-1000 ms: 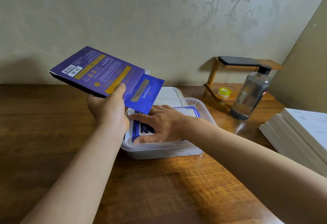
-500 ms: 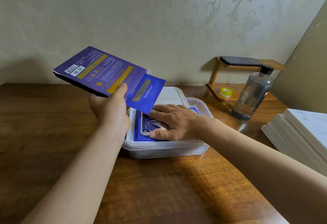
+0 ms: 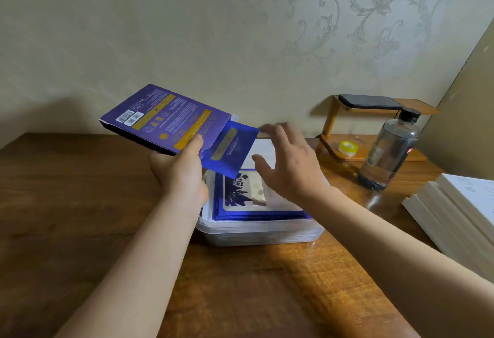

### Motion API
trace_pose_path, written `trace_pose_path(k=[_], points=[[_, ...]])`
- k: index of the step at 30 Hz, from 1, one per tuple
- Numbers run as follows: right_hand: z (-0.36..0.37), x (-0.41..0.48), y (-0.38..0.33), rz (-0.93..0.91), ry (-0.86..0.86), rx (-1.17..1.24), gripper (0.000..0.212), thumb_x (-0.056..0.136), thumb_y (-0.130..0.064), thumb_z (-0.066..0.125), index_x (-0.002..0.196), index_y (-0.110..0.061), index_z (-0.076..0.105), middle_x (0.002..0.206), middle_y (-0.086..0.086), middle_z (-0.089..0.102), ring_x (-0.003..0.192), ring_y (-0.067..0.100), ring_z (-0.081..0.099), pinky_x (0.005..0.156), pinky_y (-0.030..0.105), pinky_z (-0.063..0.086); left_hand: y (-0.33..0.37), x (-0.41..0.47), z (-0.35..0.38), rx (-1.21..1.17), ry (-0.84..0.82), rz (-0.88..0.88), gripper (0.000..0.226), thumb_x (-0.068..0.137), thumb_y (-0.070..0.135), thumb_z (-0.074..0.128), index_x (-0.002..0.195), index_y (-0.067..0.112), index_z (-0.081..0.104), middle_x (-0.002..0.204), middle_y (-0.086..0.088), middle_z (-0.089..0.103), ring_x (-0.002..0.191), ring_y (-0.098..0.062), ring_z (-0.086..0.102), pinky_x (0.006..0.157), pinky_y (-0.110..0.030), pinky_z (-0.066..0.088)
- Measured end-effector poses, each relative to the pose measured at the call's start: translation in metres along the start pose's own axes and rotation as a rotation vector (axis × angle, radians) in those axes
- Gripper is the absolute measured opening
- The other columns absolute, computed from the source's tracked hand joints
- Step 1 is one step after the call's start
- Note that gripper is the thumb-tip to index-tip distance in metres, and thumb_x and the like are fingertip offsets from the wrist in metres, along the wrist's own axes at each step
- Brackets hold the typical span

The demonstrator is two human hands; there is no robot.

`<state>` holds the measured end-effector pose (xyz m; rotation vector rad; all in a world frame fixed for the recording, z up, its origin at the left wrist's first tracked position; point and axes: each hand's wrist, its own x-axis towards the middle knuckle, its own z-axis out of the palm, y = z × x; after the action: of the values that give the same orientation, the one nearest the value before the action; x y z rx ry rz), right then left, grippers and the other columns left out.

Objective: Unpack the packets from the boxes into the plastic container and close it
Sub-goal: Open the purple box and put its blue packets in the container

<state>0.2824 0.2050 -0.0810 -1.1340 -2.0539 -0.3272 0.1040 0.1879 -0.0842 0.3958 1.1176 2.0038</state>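
L hand (image 3: 181,174) grips box (image 3: 165,118) at its near edge: thumb (image 3: 196,143) flat on the top face, other fingers hidden under it. Box is purple w/ yellow bands, held tilted in the air above table (image 3: 80,204), open end facing right. One blue packet (image 3: 230,150) sticks about halfway out of that end, its low corner over the far-left part of tub (image 3: 262,233).

R hand (image 3: 291,174) is empty, fingers spread & fairly straight, palm down, hovering over tub. Fingertips (image 3: 270,127) are motion-blurred. Index tip is right by packet's upper right corner, thumb just beside its right edge. Can't tell if either touches.

Tub is clear plastic, on table between both forearms, uncovered. Stack of blue-edged packets (image 3: 240,193) lies flat inside, up to approx the rim. White lid (image 3: 263,150) lies flat just behind tub, partly hidden by packet & R hand.

Far right: clear bottle (image 3: 387,150) w/ black cap, upright. Behind it is a wooden stand (image 3: 331,121) w/ dark phone (image 3: 370,100) on top shelf & yellow tape roll (image 3: 346,147) on base. White books (image 3: 459,209) are stacked at the right edge.
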Motion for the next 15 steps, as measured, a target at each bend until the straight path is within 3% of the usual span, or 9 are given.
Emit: trace_pose_path(k=[2, 4, 6, 8, 11, 15], points=[[0.007, 0.008, -0.006, -0.183, 0.115, -0.125, 0.040, 0.085, -0.021, 0.070, 0.121, -0.011, 0.056, 0.118, 0.016, 0.061, 0.099, 0.033, 0.059, 0.076, 0.040, 0.048, 0.001, 0.000, 0.002, 0.000, -0.010, 0.000, 0.036, 0.082, 0.000, 0.079, 0.105, 0.022, 0.063, 0.105, -0.002, 0.078, 0.092, -0.022, 0.077, 0.087, -0.050, 0.062], [0.013, 0.016, -0.015, -0.350, 0.197, -0.177, 0.021, 0.094, -0.016, 0.056, 0.111, -0.008, 0.066, 0.116, 0.020, 0.064, 0.097, 0.036, 0.060, 0.076, 0.042, 0.045, 0.001, 0.000, 0.002, 0.001, -0.013, 0.000, 0.034, 0.082, -0.001, 0.078, 0.102, 0.023, 0.065, 0.102, -0.003, 0.078, 0.091, -0.025, 0.077, 0.085, -0.052, 0.063], [0.017, 0.021, -0.023, -0.455, 0.215, -0.183, 0.031, 0.100, -0.016, 0.041, 0.100, -0.007, 0.071, 0.112, 0.018, 0.067, 0.094, 0.035, 0.062, 0.076, 0.041, 0.044, 0.001, 0.000, 0.002, -0.001, -0.016, -0.012, 0.040, 0.082, 0.000, 0.079, 0.114, 0.018, 0.064, 0.105, -0.003, 0.077, 0.091, -0.025, 0.077, 0.084, -0.051, 0.063], [0.023, 0.024, -0.027, -0.527, 0.218, -0.181, 0.027, 0.101, -0.014, 0.048, 0.090, -0.007, 0.072, 0.103, 0.013, 0.070, 0.087, 0.033, 0.064, 0.075, 0.040, 0.044, 0.001, 0.001, 0.002, -0.008, -0.018, -0.024, 0.046, 0.081, 0.000, 0.079, 0.122, 0.014, 0.063, 0.107, -0.004, 0.077, 0.091, -0.025, 0.077, 0.081, -0.049, 0.064], [0.022, 0.025, -0.024, -0.531, 0.207, -0.137, 0.016, 0.094, -0.008, 0.059, 0.084, -0.006, 0.072, 0.093, 0.010, 0.070, 0.079, 0.031, 0.064, 0.075, 0.039, 0.046, 0.005, 0.003, 0.002, -0.033, 0.019, -0.072, 0.046, 0.081, -0.001, 0.079, 0.122, 0.012, 0.061, 0.107, -0.006, 0.076, 0.090, -0.026, 0.077, 0.073, -0.042, 0.066], [0.001, 0.013, -0.013, -0.445, 0.160, -0.031, 0.008, 0.084, 0.001, 0.065, 0.088, -0.002, 0.071, 0.098, 0.011, 0.072, 0.085, 0.033, 0.067, 0.082, 0.040, 0.050, 0.007, 0.010, -0.001, -0.054, 0.021, -0.088, 0.049, 0.080, 0.001, 0.080, 0.124, 0.009, 0.060, 0.108, -0.009, 0.076, 0.087, -0.025, 0.078, 0.063, -0.035, 0.064]])
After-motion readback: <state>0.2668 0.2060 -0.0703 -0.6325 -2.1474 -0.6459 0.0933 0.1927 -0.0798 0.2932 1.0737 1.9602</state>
